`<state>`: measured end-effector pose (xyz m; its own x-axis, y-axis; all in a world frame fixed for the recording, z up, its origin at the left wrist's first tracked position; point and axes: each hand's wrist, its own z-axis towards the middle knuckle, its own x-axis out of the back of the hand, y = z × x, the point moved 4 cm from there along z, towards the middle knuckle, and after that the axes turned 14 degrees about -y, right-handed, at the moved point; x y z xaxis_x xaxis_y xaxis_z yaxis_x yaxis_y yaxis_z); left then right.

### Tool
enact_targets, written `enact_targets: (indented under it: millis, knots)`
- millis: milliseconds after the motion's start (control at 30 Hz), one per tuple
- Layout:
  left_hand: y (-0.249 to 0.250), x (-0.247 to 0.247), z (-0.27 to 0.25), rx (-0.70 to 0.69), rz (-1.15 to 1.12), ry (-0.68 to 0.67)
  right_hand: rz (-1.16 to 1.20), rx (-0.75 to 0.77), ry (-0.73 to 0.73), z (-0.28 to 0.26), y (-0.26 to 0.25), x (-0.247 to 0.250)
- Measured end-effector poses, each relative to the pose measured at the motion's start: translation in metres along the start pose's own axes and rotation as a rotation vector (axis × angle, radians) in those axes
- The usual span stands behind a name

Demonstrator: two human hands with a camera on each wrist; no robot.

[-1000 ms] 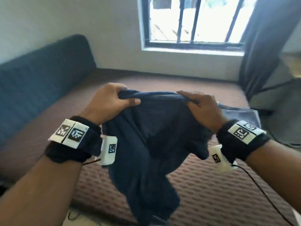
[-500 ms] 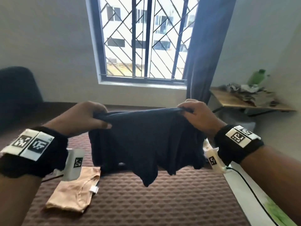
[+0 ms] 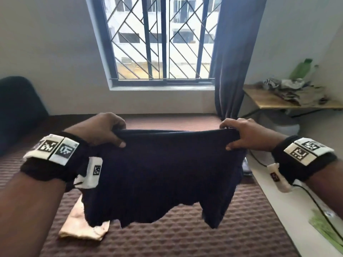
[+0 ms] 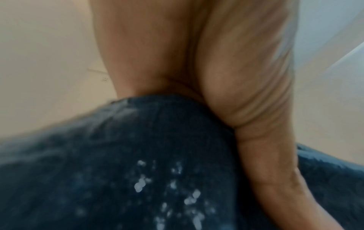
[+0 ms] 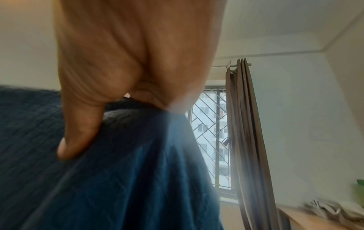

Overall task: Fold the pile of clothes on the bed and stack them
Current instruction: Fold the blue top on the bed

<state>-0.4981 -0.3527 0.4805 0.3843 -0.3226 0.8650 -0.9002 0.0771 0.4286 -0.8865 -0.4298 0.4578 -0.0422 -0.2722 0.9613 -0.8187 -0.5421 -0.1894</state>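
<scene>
A dark navy garment (image 3: 163, 175) hangs stretched in the air above the bed (image 3: 185, 234). My left hand (image 3: 111, 134) grips its upper left corner, thumb in front and fingers curled over the top edge. My right hand (image 3: 235, 138) pinches the upper right corner in the same way. In the left wrist view the navy garment (image 4: 138, 171) fills the lower frame below my left hand (image 4: 226, 109). In the right wrist view my right hand (image 5: 118, 99) pinches the navy garment (image 5: 128, 163). A folded peach garment (image 3: 79, 225) lies on the bed at lower left, partly hidden by the navy one.
The bed has a brown textured cover and a dark headboard (image 3: 18, 112) at left. A barred window (image 3: 161, 39) and grey curtain (image 3: 235, 58) stand ahead. A wooden shelf (image 3: 278, 101) with clutter and a green bottle (image 3: 301, 69) is at right. A cable (image 3: 319, 206) runs from my right wrist.
Both hands have moved apart and pulled the navy garment's top edge taut, so it hangs flatter. The view has turned toward the window.
</scene>
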Motion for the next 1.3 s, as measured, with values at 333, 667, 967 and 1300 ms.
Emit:
enact_targets:
  millis: [333, 667, 967, 1300]
  knots:
    - [0.021, -0.063, -0.002, -0.055, -0.180, 0.353, 0.267, 0.105, -0.473, -0.004, 0.056, -0.102]
    - [0.010, -0.070, -0.022, 0.252, -0.025, 0.670, 0.442, 0.153, -0.335, 0.000, 0.070, -0.145]
    - [0.017, -0.056, -0.035, 0.266, -1.126, 0.647, 0.339, -0.182, 0.385, 0.041, 0.055, -0.051]
    - [0.070, -0.040, -0.045, 0.003, -1.587, 0.574, 0.072, 0.976, 0.333, 0.003, -0.180, -0.062]
